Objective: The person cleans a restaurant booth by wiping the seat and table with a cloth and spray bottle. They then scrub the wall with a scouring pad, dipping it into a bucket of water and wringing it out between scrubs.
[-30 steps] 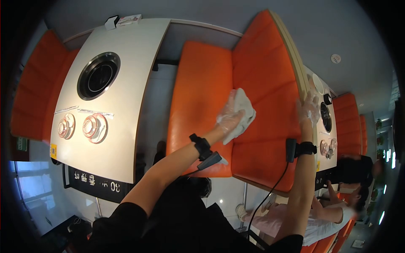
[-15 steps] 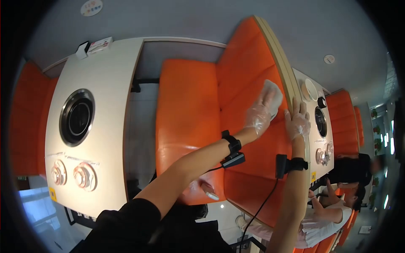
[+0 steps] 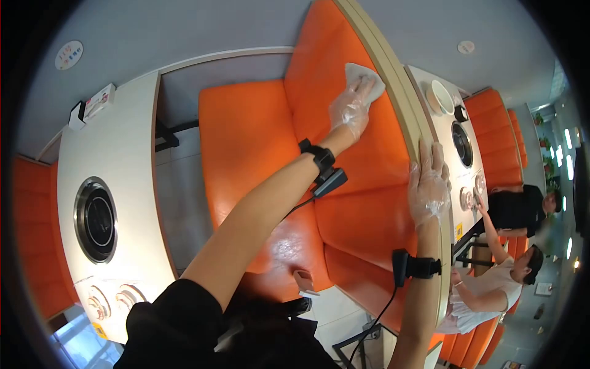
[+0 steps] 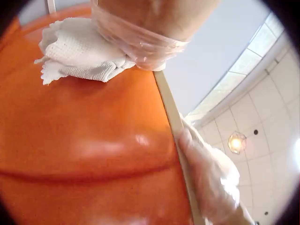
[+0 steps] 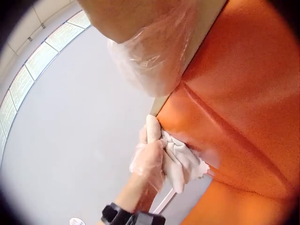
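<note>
My left hand (image 3: 350, 111), in a clear plastic glove, holds a white cloth (image 3: 367, 83) against the upper part of an orange bench backrest (image 3: 344, 141). In the right wrist view the cloth (image 5: 180, 159) hangs in folds under the gloved fingers, near the backrest's top edge. My right hand (image 3: 430, 187), gloved the same way, rests on the pale wooden top rail (image 3: 393, 92) with its fingers extended. The left wrist view has this right hand (image 4: 211, 178) at the rail, lower right of the cloth (image 4: 79, 47).
The orange seat (image 3: 246, 154) joins the backrest, with a small pale item (image 3: 304, 283) at its near end. At left stands a white table (image 3: 123, 135) with a round cooker (image 3: 96, 220) and stacked dishes. Behind the rail are another table (image 3: 439, 126), a bowl (image 3: 440, 97) and people (image 3: 491, 283).
My left hand has carried the cloth from low on the bench up the backrest, then farther away along its upper part. My right hand has settled on the rail. The head view has shifted.
</note>
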Tool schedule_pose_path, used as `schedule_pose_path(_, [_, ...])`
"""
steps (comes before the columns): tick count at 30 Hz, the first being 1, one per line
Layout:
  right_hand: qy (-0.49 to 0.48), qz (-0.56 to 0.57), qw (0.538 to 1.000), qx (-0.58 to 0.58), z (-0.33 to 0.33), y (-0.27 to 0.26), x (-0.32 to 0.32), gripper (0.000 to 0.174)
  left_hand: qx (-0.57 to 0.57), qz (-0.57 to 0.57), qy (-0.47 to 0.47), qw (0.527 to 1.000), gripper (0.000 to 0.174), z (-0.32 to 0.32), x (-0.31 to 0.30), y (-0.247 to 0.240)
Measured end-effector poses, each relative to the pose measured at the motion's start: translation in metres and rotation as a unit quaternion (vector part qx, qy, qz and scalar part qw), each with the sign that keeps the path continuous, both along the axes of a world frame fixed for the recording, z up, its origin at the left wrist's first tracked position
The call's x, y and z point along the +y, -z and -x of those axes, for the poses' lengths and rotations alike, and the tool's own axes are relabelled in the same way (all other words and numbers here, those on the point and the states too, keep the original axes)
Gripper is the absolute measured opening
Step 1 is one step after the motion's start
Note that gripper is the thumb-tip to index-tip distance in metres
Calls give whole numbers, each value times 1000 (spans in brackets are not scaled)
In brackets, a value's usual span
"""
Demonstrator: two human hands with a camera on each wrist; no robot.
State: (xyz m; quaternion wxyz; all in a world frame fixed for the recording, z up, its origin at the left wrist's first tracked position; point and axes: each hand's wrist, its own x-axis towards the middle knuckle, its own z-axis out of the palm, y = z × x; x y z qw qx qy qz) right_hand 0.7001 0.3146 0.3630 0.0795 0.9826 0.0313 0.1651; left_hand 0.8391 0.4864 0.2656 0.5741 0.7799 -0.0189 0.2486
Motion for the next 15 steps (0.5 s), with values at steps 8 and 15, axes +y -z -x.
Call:
schedule_pose_path(8, [-71, -116, 990, -38, 4, -5, -13, 42, -53, -131, 89, 986, 70, 132, -35, -1])
schedule_pose_path(15, [-90, -151, 978, -110, 114, 13, -50, 47, -26, -86, 102, 991, 80, 237, -100, 20])
